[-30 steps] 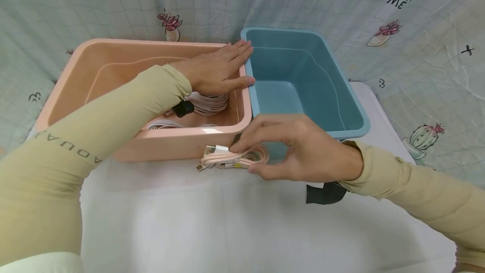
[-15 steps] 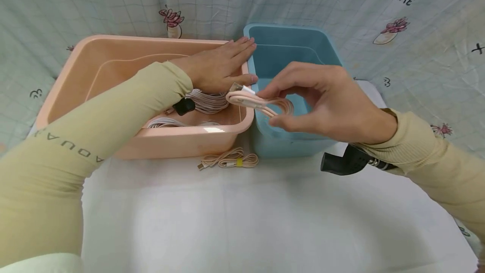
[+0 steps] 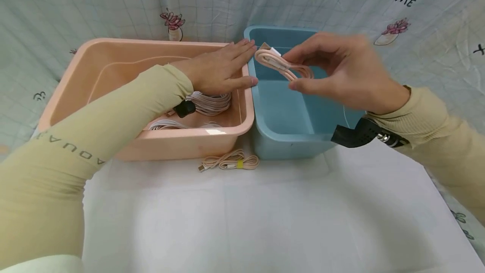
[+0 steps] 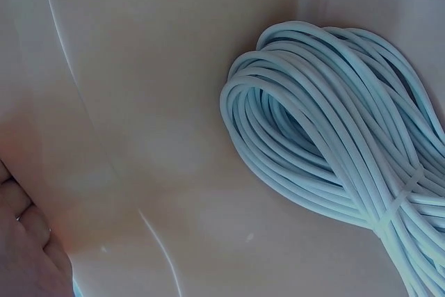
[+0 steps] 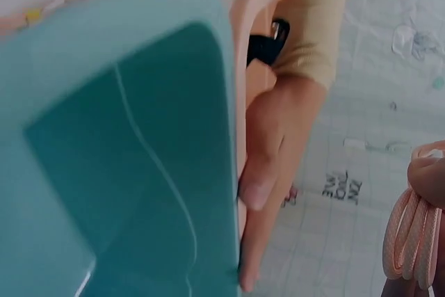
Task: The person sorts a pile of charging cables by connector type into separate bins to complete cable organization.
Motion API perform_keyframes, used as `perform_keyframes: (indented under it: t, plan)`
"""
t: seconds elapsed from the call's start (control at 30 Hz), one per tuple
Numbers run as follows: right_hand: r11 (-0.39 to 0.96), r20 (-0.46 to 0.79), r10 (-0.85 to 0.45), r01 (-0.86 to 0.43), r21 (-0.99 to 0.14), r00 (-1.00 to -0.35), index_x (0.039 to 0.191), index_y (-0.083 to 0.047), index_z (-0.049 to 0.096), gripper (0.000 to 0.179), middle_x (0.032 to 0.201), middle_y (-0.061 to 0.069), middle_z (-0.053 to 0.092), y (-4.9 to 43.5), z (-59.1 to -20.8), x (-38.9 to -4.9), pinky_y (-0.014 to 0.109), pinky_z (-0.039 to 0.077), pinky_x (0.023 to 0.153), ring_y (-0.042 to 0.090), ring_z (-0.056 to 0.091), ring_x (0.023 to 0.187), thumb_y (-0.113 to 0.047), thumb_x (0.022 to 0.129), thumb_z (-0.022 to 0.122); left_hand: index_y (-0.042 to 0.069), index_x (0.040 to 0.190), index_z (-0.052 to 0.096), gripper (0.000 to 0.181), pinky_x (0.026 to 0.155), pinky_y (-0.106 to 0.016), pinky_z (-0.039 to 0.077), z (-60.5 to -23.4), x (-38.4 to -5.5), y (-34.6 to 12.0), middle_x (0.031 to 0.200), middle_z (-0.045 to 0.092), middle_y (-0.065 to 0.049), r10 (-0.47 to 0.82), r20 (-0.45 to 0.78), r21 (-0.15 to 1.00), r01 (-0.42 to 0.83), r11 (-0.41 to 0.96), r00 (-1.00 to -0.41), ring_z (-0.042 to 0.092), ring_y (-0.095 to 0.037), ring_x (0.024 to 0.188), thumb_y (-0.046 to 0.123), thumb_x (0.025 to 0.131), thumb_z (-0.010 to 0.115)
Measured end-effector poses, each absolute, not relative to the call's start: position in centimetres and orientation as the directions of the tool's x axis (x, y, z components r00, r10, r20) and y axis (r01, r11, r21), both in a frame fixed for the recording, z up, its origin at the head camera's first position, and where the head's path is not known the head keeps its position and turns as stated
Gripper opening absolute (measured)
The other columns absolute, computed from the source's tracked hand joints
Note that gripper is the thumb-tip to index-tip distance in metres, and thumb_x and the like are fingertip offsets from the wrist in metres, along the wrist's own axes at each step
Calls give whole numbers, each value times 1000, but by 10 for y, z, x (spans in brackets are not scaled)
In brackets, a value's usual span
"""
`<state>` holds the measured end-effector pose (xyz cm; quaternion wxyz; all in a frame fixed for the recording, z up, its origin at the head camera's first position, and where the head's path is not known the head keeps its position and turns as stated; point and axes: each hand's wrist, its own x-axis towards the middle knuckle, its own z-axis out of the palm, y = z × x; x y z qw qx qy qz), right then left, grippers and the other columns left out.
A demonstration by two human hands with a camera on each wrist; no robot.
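Observation:
Pinched between the thumb and fingers of my right hand (image 3: pixel 341 70) is a coiled pinkish USB cable (image 3: pixel 280 62), held above the blue bin (image 3: pixel 280 138). The same cable (image 5: pixel 414 238) shows at the right edge of the right wrist view. My left hand (image 3: pixel 219 66) lies with straight fingers on the right rim of the peach bin (image 3: pixel 182 142), its fingertips at the blue bin's edge. Below that hand, inside the peach bin, sits a bundle of pale cable (image 4: pixel 313 123), bound with a tie in the left wrist view.
On the white table (image 3: pixel 227 214), in front of the bins, lie more coiled pinkish cables (image 3: pixel 238 162), one with a yellow band. Another pale cable bundle (image 3: pixel 166 124) is by the peach bin's front wall. Printed cloth (image 3: pixel 212 3) hangs behind both bins.
My right hand has picked up the pinkish USB cable from the table front and carried it up and right over the blue bin. My left hand has stayed on the rim.

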<state>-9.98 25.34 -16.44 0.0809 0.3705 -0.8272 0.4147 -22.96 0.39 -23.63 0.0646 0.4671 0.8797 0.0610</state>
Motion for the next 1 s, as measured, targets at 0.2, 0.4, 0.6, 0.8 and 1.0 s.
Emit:
perform_keyframes:
  t: [0.2,0.4,0.6,0.8,1.0]
  plan:
    - [524,419,-501,-651,-550,-757,113,-1,71,40,102,-6,67,266,-168,-108,10,54,86,10,62,86,9,74,76,16,158,-4,84,130,-43,2,-238,-230,5,167,-6,-2,829,-54,159,814,558,-557,-8,-19,156,67,97,24]
    - [561,413,-480,-633,-533,-774,114,-5,71,40,100,-5,65,273,-171,-115,9,52,80,12,57,82,6,76,76,16,157,-5,84,130,-42,1,-238,-229,5,167,-7,0,829,-53,155,815,558,-557,-9,-18,156,67,97,23]
    - [634,403,-460,-610,-475,-791,116,-10,71,39,98,-7,62,278,-176,-122,5,50,81,10,55,83,0,78,76,14,158,-3,85,130,-43,2,-238,-229,4,167,-4,-4,828,-45,151,816,558,-559,-8,-18,156,67,97,24]
    - [679,396,-441,-588,-439,-806,115,-11,71,38,99,-12,61,282,-181,-131,3,49,85,8,55,83,-3,79,77,15,158,-3,83,130,-42,3,-238,-230,4,167,-4,-4,828,-45,147,816,559,-559,-7,-18,156,65,98,25]
    - [702,387,-415,-560,-441,-824,115,-13,72,37,104,-6,63,284,-187,-142,3,49,88,5,57,86,-5,80,77,15,158,-4,83,130,-42,2,-239,-230,5,167,-7,-1,826,-52,143,815,562,-561,-8,-18,156,65,98,24]
